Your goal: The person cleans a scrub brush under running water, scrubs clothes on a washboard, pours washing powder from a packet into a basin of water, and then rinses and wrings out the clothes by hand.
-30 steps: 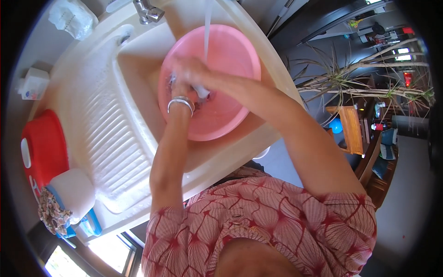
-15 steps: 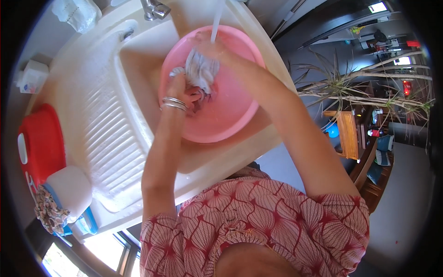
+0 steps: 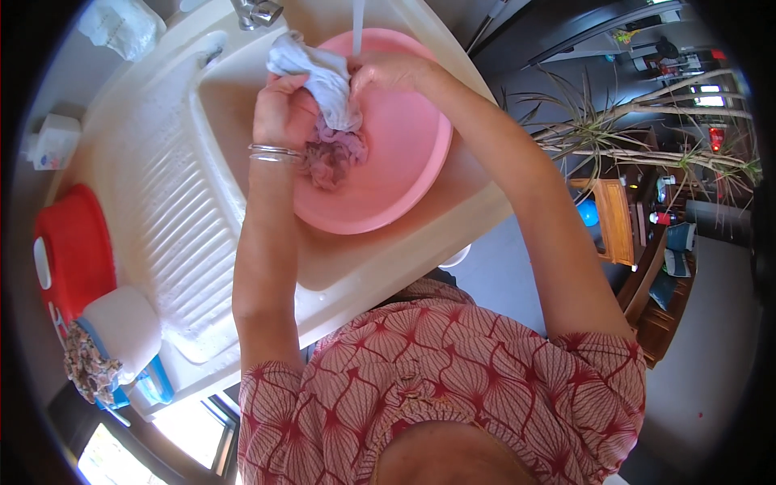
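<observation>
A wet white cloth (image 3: 319,73) is stretched between my two hands above the pink basin (image 3: 404,202). My left hand (image 3: 283,113), with bangles at the wrist, grips its left part near the basin's rim. Closed on the cloth's right side is my right hand (image 3: 380,74), close to the stream of running water (image 3: 357,28). Below the white cloth, a bunched mauve cloth (image 3: 333,158) lies in the basin beside my left wrist. I cannot tell whether the two cloths are joined.
The basin stands in a cream sink (image 3: 226,105) under a metal tap (image 3: 257,13). To the left is a ribbed washboard (image 3: 182,242). A red tub (image 3: 77,250), a white container (image 3: 125,331) and a patterned cloth (image 3: 89,364) line the far left edge.
My left hand has risen out of the basin toward its upper left rim. The white cloth has been lifted and spread up to the left, while the mauve cloth now shows more below it.
</observation>
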Action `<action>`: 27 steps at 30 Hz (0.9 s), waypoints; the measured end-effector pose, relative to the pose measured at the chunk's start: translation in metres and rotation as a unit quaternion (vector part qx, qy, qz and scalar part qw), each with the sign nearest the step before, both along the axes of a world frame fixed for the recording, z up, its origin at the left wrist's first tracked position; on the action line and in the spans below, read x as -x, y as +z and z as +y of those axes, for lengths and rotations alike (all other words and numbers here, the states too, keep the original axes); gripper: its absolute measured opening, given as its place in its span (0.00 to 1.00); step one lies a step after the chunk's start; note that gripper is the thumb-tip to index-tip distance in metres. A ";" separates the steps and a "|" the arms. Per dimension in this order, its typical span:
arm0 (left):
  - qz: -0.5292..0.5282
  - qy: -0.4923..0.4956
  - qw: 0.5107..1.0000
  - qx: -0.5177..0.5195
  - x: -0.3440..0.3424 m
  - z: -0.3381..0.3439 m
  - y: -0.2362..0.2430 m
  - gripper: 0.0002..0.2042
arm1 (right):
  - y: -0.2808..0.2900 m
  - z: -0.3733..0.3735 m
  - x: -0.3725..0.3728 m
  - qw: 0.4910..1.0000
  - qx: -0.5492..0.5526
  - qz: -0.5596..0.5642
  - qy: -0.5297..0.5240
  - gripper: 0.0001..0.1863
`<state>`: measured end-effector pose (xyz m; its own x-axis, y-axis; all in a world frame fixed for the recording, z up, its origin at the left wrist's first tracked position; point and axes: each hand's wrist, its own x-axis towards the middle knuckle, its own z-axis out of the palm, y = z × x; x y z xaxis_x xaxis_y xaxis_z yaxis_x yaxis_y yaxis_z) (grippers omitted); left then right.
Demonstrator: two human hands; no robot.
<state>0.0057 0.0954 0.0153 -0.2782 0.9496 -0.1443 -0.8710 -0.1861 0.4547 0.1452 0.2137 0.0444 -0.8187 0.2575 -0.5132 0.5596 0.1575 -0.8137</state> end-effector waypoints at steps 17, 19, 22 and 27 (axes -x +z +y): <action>0.156 0.029 0.978 0.136 -0.066 0.039 -0.090 0.15 | -0.003 0.022 0.001 0.888 0.187 0.295 -0.300 0.19; 0.268 0.021 0.946 0.179 -0.014 0.039 -0.138 0.14 | 0.004 0.020 0.005 0.885 0.175 0.304 -0.307 0.23; 0.470 -0.042 0.847 0.243 0.023 0.040 -0.157 0.15 | 0.009 0.029 -0.005 0.875 0.176 0.272 -0.361 0.34; 0.100 -0.106 0.985 0.095 0.050 0.016 -0.087 0.19 | 0.008 0.051 -0.031 0.912 0.099 0.241 -0.317 0.43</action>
<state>-0.0440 0.1118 -0.0714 -0.1169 0.9505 -0.2879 -0.7705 0.0962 0.6302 0.1766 0.2652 0.0520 -0.6804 0.6986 -0.2213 0.0567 -0.2509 -0.9663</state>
